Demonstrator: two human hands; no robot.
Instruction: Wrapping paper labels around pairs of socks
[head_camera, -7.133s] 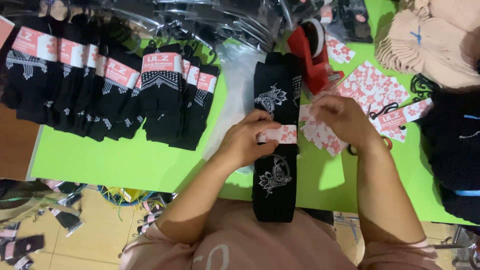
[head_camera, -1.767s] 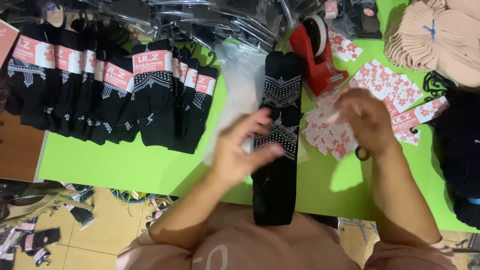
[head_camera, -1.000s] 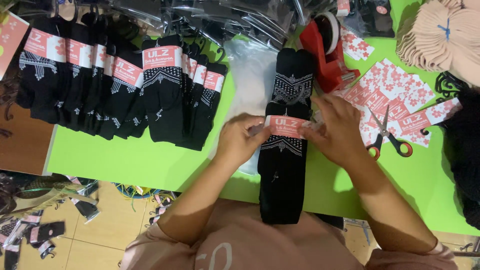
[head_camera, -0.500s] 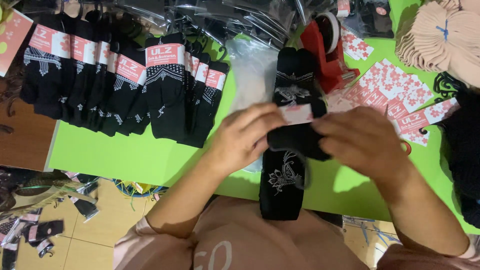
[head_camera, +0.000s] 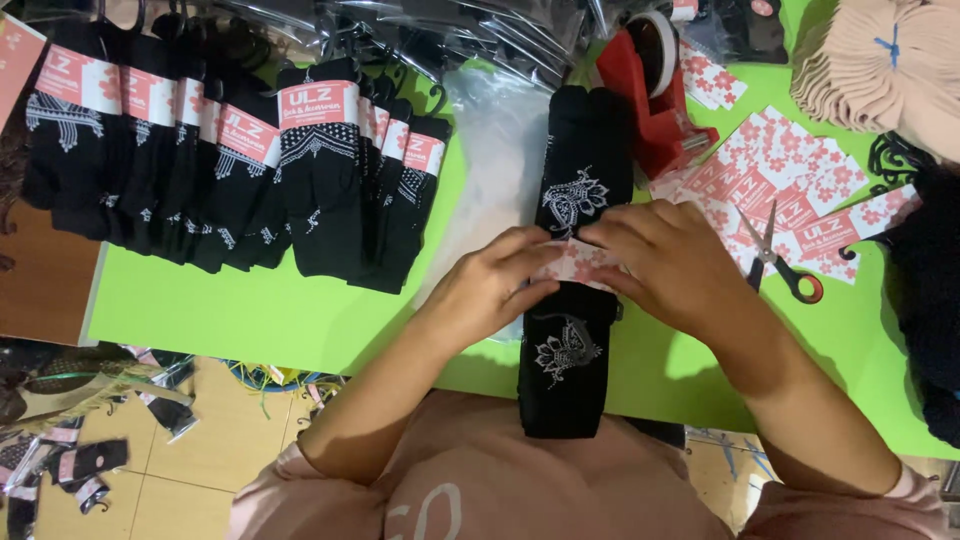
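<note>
Pressing down from both sides, the left hand and the right hand pinch a pink paper band printed with small flowers, wrapped across the middle of a long black sock pair. The left fingers close on the band's left end and the right fingers cover its right end, so both hands grasp the paper against the soft knit. The sock pair lies lengthwise on the bright green table, its toe end toward the red tape dispenser and its other end hanging over the near edge above the person's pink shirt. White floral embroidery shows on the knit above and below the band. Just right of the hands lies a loose fan of flat pink flowered labels, with scissors having orange handles resting on them. To the left, well apart, a row of banded black socks lies overlapped, each with a pink band. Crinkled clear plastic bags lie beside the sock pair, and a stack of beige knitwear sits at the far right corner.
</note>
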